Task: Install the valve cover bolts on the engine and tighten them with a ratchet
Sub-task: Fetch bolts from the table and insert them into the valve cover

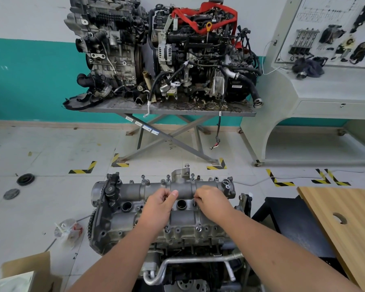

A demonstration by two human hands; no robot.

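Reaching over the valve cover [162,207] of the engine [167,224] in the foreground, both hands work along its central valley. Left hand [159,204] sits just left of the middle spark plug well [181,204], fingers curled with thumb and fingertips pinched together on something too small to identify, probably a bolt. Right hand [213,200] lies just right of that well, fingers curled and pinching a small dark bolt [195,202] standing upright at the cover. Several bolts [199,226] already stand in holes along the cover's near and far edges. Beyond the valve cover, two larger engines [160,49] rest on a scissor-leg tabletop [167,109]. Left of the cover, a plastic bag [67,230] lies on the floor; to its right is a wooden tabletop [346,224].
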